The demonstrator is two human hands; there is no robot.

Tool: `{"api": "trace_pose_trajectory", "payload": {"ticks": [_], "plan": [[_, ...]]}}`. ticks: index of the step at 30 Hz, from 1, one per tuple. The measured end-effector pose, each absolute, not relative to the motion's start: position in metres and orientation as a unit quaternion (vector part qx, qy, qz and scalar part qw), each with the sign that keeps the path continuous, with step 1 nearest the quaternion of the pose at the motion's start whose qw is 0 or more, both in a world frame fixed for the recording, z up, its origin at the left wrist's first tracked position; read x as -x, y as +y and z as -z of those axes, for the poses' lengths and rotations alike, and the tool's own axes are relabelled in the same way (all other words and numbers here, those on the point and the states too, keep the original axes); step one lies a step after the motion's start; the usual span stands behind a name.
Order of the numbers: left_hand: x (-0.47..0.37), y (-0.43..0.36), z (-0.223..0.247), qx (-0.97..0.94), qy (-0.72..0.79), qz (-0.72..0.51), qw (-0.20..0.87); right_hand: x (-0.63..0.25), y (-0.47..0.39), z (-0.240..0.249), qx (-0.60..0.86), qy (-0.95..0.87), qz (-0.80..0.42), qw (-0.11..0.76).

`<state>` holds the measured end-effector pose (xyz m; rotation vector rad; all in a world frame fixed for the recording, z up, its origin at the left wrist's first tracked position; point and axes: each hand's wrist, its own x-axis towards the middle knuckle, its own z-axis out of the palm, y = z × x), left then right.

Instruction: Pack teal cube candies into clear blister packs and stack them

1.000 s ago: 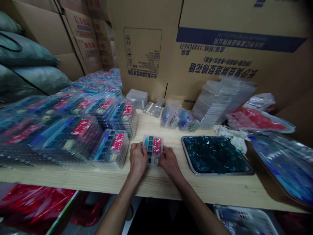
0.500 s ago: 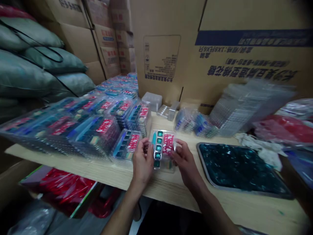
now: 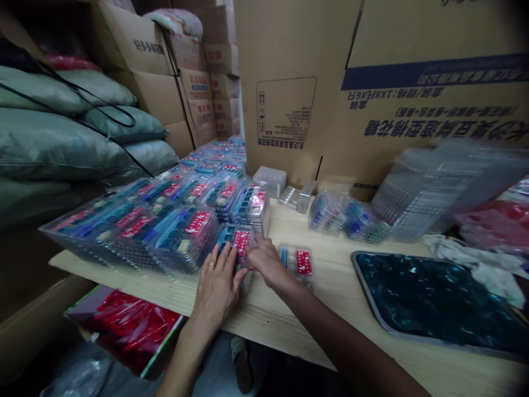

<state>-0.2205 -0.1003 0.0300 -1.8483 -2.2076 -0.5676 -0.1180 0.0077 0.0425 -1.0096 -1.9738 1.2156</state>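
A clear plastic tray (image 3: 241,240) with dark green cubes in a row and a red patterned packet lies at the front right of the stacked trays. My left hand (image 3: 217,284) rests over its near left side, fingers stretched out flat and thumb apart. At its right edge, my right hand (image 3: 266,259) is closed with bent fingers on the plastic; the fingertips are partly hidden. Another clear tray (image 3: 304,262) with a red packet and a blue strip lies on the table right of my right hand, its slots looking pale.
Stacks of filled trays (image 3: 182,231) cover the table's left. A metal pan of dark green cubes (image 3: 433,300) stands at right, with a white cloth (image 3: 475,264) behind it. Stacked clear trays (image 3: 438,187) lean near a big carton (image 3: 297,49). A box of red packets (image 3: 128,325) is below the table.
Both hands have moved left with the filled tray, from mid-table to the tray stacks. The other tray, formerly mostly covered by it, now shows on the table. The view has shifted left.
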Motion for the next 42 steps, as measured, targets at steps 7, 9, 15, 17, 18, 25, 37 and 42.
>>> {"api": "trace_pose_trajectory", "payload": {"ticks": [7, 9, 15, 17, 18, 25, 37, 42], "plan": [[0.220, -0.092, -0.031, 0.635, -0.756, 0.113, 0.115, 0.095, 0.006, -0.053, 0.411, -0.800, -0.398, 0.182], [0.216, -0.091, -0.032, 0.637, -0.756, 0.092, 0.119, 0.088, 0.008, -0.052, 0.406, -0.791, -0.417, 0.187], [0.212, -0.079, -0.040, 0.632, -0.759, 0.057, 0.143, 0.034, 0.016, -0.030, 0.455, -0.757, -0.397, 0.249], [0.214, -0.077, -0.041, 0.630, -0.760, 0.058, 0.146, -0.001, 0.023, -0.024, 0.478, -0.763, -0.351, 0.257], [0.215, -0.077, -0.041, 0.629, -0.762, 0.062, 0.145, -0.021, 0.027, -0.021, 0.494, -0.766, -0.319, 0.257], [0.185, -0.087, -0.049, 0.633, -0.718, 0.232, 0.173, -0.190, 0.042, -0.015, 0.745, -0.655, -0.003, 0.129], [0.088, 0.005, 0.035, 0.744, -0.662, 0.086, 0.014, -0.237, 0.041, 0.009, 0.757, -0.654, -0.015, 0.015], [0.106, 0.042, 0.019, 0.705, -0.708, 0.053, 0.013, -0.239, 0.045, 0.013, 0.763, -0.643, -0.010, 0.063]]}}
